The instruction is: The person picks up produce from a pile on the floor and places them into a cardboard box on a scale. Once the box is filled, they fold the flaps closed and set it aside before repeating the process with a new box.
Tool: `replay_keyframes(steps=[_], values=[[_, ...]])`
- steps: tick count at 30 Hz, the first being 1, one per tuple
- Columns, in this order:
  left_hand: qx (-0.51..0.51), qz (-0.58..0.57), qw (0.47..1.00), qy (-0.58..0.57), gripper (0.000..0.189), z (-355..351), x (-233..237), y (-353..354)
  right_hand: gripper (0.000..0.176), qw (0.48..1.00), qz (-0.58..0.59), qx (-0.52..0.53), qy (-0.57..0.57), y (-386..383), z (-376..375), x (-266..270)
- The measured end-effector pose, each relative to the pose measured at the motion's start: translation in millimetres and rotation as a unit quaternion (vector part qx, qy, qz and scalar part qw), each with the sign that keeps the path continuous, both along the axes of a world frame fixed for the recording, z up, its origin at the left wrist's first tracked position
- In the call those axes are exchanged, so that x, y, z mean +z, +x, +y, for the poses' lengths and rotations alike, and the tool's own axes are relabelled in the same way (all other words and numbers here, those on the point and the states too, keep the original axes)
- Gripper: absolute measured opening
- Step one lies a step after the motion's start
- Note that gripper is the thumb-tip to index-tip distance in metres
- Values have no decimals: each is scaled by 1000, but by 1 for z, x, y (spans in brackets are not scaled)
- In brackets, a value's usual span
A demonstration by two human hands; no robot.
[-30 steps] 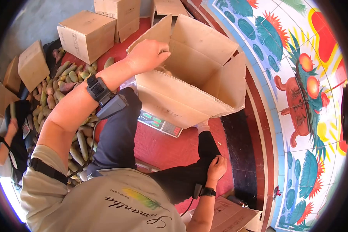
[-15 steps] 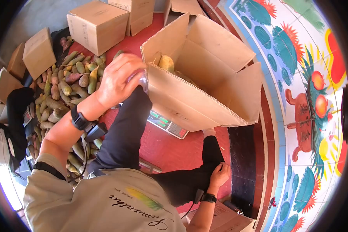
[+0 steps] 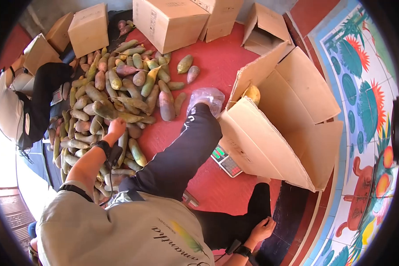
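My left hand [image 3: 116,128] is at the edge of a large pile of green and purplish radishes [image 3: 80,115]. Its fingers are curled against a green radish [image 3: 103,110] and partly hidden. Beside my bent knee, my right hand [image 3: 264,228] has its fingers curled together, with nothing visible in them. In front stands an open cardboard box [image 3: 252,139], tilted in the view, with a yellowish radish [image 3: 252,94] showing inside near its left wall. Beneath the box, part of a digital scale [image 3: 229,166] with green displays shows.
Closed cardboard boxes [image 3: 170,24] stand along the back, and a smaller open box [image 3: 266,29] is at the back right. Clear plastic [image 3: 207,98] lies by my left leg. Another person [image 3: 13,106] sits at the far left. A painted tile wall [image 3: 363,146] borders the right.
My left hand has moved from beside the open box down to the radish pile. The view has turned left, so more of the pile shows. My right hand stays by my knee.
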State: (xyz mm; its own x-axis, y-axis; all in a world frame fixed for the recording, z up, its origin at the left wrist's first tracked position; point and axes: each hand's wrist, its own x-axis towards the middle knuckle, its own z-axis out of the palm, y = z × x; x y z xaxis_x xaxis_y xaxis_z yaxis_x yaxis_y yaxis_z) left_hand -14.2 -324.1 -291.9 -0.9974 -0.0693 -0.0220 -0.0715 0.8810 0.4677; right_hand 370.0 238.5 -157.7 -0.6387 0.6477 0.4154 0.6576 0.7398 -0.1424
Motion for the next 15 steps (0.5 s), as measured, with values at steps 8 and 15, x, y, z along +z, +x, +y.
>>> replay_keyframes(steps=[8,15], values=[[45,-253,954,-157,44,-14,-12,51,10,1000,-31,-3,4,-4,-1,4],[-28,-277,946,-166,67,19,-11,36,9,999,-44,4,8,-6,-1,6]])
